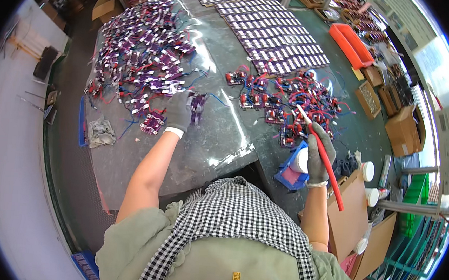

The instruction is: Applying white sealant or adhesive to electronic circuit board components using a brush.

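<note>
My left hand (pixel 177 111), in a grey glove, is at the near edge of a large heap of purple circuit boards (pixel 145 48) with red and blue wires. It grips one blurred purple circuit board (pixel 197 109); the fingers are partly hidden. Beside that wrist lies another circuit board (pixel 152 122). A long red rod-like tool (pixel 326 159) with a thin pale tip is held in my gloved right hand (pixel 321 154). Its tip points over a smaller group of wired boards with red and black components (pixel 275 115) on the right part of the table.
Panels of white-and-purple boards (pixel 278 34) cover the far table. A blue bin (pixel 290 176) holding a white tub (pixel 301 161) sits near my right wrist. A crumpled grey cloth (pixel 101 132) lies left. Along the right are an orange tray (pixel 350 45) and cardboard boxes (pixel 404 131).
</note>
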### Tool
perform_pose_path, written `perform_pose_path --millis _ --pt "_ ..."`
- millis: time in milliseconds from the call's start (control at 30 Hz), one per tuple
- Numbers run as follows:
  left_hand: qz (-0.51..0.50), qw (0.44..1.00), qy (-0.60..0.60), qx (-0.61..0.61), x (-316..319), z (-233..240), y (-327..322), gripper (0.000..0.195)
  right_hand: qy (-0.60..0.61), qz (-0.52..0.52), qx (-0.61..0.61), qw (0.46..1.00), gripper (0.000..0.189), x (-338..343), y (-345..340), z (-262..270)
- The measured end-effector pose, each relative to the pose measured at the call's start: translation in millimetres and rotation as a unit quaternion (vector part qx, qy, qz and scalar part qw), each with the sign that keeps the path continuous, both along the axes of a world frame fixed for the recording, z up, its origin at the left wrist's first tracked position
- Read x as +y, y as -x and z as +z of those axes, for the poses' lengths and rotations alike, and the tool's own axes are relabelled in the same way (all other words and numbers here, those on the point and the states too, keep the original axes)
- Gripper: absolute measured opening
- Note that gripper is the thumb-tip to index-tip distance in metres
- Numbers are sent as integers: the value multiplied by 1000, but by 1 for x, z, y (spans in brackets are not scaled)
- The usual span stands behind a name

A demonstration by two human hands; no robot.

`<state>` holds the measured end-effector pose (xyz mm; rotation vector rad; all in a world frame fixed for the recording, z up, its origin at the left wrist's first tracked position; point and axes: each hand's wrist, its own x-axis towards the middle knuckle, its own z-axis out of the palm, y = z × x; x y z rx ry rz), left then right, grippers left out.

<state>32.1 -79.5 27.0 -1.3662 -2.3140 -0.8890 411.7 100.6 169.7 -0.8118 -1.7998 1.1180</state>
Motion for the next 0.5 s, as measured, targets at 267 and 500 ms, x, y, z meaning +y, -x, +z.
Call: perform_pose_path --millis 267,500 --pt "19 978 -17 -209 -5 10 2 17 4 62 -10 998 30 -8 34 6" --pt "120 939 216 -238 -9 -1 24 33 -93 90 -58 990 31 0 35 2"
